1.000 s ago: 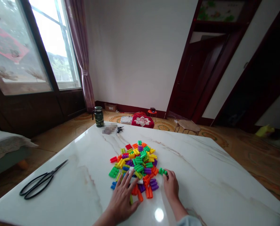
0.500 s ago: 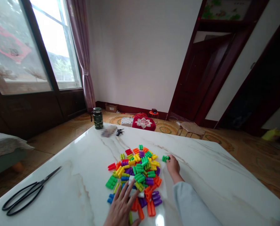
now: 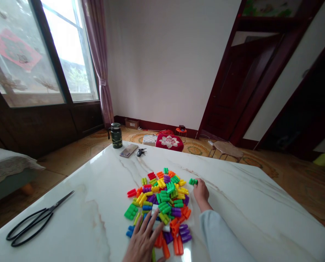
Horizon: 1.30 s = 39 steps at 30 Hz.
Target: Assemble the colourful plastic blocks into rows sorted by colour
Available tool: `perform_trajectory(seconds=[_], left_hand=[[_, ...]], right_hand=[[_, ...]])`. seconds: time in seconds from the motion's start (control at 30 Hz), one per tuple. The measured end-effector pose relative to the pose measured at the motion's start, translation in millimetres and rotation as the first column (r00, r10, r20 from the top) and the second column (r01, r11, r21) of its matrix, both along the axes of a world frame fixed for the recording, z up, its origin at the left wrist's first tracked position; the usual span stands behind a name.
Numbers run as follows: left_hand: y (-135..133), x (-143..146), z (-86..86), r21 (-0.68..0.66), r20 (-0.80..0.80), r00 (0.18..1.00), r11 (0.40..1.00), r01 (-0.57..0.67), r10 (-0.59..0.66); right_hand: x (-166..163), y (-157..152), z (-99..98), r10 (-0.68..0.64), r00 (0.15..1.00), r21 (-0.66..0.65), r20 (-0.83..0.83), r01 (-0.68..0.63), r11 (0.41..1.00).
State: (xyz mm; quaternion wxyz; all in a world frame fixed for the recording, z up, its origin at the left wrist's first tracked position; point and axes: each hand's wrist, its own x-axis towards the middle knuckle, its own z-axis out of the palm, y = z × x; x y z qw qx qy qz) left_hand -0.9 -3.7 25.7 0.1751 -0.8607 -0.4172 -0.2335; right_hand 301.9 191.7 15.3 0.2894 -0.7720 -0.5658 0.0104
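A heap of bullet-shaped plastic building blocks (image 3: 151, 198) in green, yellow, purple, orange, red, blue and white lies on the white marble-look table (image 3: 97, 174). My left hand (image 3: 144, 238) rests on the near left part of the heap, its fingers spread over blue, white and orange pieces. To the right of the heap, my right hand (image 3: 201, 192) has its fingers closed on a green building block (image 3: 193, 181), low over the tabletop. The fingertips partly cover that piece.
Black-handled scissors (image 3: 39, 220) lie at the left of the table. Toward the far left corner are a camouflage-patterned bottle (image 3: 116, 135), a phone (image 3: 129, 150) and keys (image 3: 141, 152). Beyond the far edge stand a red flowered stool (image 3: 169, 142) and a brown stool (image 3: 228, 148).
The whole view has shifted slightly. My right hand keeps hold of the green block beside the heap, and my left hand stays spread on the pile.
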Motion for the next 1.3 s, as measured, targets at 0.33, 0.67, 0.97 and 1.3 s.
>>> perform_trajectory(seconds=[0.33,0.67,0.97,1.3], left_hand=[[-8,6,4.9,-0.161,0.063,0.997,0.986,-0.036,0.047],[-13,6,6.9,-0.273,0.153,0.988,0.962,0.013,0.031],[-15,8,10.3,-0.334,0.179,0.982,0.943,0.008,0.056],[-15,7,7.5,-0.380,0.181,0.982,0.925,0.016,0.058]], right_hand=[[-27,-22,14.8,0.065,0.989,0.325,-0.134,-0.018,0.946],[-80,-53,51.0,0.716,0.698,0.236,0.004,-0.697,0.677],[-105,-54,80.3,0.631,0.682,0.238,-0.370,-0.587,0.774],[-111,-51,78.0,0.612,0.779,-0.108,-0.137,-0.626,0.772]])
